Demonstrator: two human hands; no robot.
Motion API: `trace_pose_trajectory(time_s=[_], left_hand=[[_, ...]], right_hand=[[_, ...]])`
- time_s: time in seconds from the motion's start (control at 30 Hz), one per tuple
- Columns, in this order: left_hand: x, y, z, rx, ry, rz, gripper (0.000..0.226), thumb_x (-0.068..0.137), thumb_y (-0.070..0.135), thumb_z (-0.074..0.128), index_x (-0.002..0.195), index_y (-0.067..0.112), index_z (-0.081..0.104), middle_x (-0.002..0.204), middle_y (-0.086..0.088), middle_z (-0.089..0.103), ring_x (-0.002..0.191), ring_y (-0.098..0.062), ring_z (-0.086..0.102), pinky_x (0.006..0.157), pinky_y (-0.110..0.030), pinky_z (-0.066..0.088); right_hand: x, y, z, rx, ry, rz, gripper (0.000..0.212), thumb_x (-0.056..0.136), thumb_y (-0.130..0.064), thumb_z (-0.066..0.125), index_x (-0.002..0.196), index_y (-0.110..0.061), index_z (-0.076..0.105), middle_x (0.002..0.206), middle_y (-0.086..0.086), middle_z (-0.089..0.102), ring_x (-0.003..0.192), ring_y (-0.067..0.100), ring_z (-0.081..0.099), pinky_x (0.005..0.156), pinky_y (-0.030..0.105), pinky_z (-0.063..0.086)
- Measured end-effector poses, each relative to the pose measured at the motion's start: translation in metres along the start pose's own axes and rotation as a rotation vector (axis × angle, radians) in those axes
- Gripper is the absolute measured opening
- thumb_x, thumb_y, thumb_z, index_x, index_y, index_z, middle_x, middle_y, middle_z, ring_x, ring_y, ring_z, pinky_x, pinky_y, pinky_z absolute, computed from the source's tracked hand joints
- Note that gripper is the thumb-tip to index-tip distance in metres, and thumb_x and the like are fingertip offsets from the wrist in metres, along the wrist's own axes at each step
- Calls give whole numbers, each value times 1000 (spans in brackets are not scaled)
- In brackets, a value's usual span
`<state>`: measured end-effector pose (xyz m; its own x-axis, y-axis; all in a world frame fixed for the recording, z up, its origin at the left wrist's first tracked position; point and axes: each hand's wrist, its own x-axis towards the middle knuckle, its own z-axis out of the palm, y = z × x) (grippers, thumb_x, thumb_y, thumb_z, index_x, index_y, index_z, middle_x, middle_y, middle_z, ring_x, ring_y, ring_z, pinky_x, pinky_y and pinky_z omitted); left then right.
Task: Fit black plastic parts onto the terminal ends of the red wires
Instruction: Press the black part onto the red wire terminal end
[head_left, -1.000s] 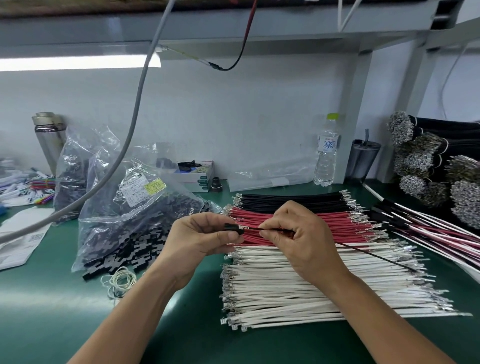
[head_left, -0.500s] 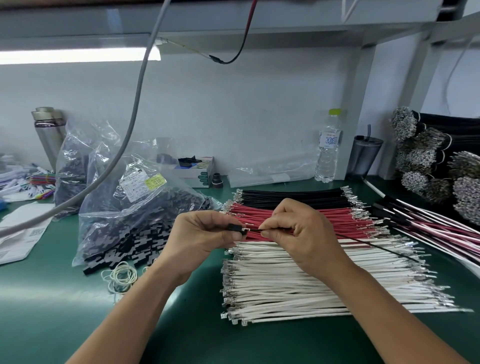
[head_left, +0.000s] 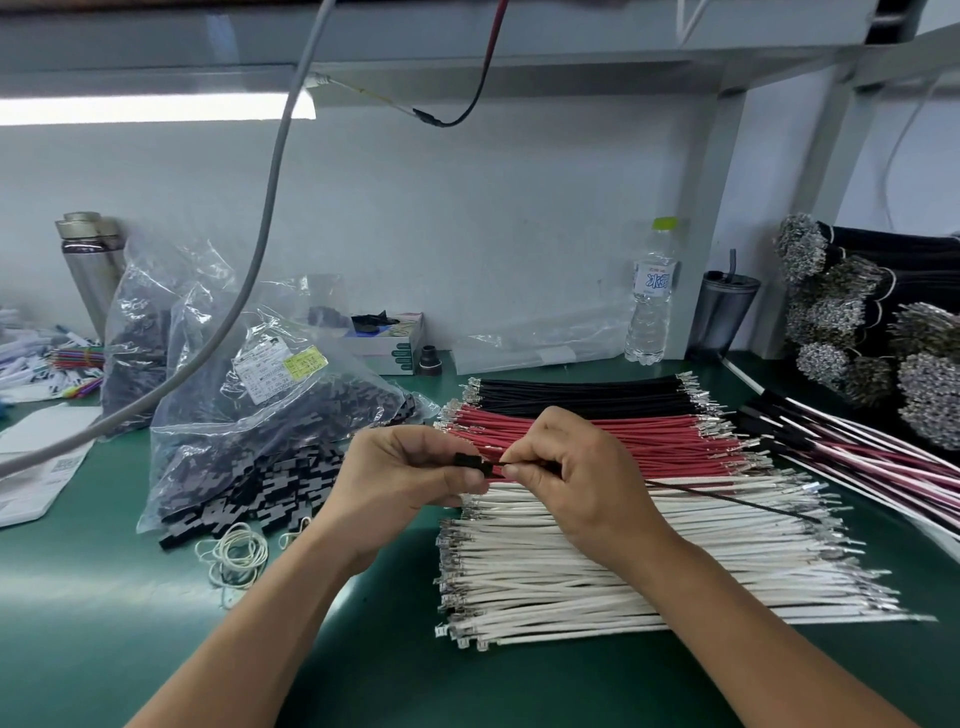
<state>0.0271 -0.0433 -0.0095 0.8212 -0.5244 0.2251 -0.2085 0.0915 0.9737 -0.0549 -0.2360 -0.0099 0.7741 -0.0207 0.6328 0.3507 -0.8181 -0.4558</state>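
The black plastic part (head_left: 472, 464) sits pinched in the fingertips of the left hand (head_left: 410, 478), held above the near edge of the red wires (head_left: 597, 439). The right hand (head_left: 576, 478) pinches a thin dark wire (head_left: 727, 499) just behind its terminal, the tip meeting the part's open end; the rest of that wire trails right across the white wires (head_left: 623, 566). The wire looks black rather than red, though it is too thin to be sure. The step in hand appears to be insertion of a terminal into the housing. The next move likely calls for a straight push along the wire's axis, with the terminal kept in line until it seats. On the green table (head_left: 104, 597), a clear bag of black parts (head_left: 270, 441) lies left of the hands, and black wires (head_left: 576, 395) lie behind the red.
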Motion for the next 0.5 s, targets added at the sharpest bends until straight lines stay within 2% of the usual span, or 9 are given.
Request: trace_pose_trajectory(time_s=[0.1,0.23,0.4,0.5], left_hand=[[0,0,-1,-26,4,-14,31,63,22,91,91,14,82,88,-17,79,81,-29,79,66,-26,62],[3,-2,2,-47,31,-22,27,65,17,89,91,14,82,87,-19,79,79,-30,79,62,-25,61],[3,-4,3,-57,26,-1,24,68,10,88,91,10,82,86,-21,78,76,-31,78,68,-28,63],[5,-6,5,-66,42,10,19,74,1,85,92,7,81,87,-23,78,76,-33,78,72,-33,63]], right_hand=[[0,3,0,95,-16,33,3,86,-20,78,87,-23,77,85,-12,60,80,8,61,72,38,52],[2,3,-3,66,23,27,2,87,-20,77,86,-20,77,84,-10,60,79,9,61,71,39,52],[3,-5,1,-31,40,-78,5,88,-17,75,84,-15,75,82,-9,57,76,10,57,68,34,50],[5,-2,0,-47,32,-69,5,88,-19,75,85,-16,75,82,-9,57,76,10,57,68,34,50]])
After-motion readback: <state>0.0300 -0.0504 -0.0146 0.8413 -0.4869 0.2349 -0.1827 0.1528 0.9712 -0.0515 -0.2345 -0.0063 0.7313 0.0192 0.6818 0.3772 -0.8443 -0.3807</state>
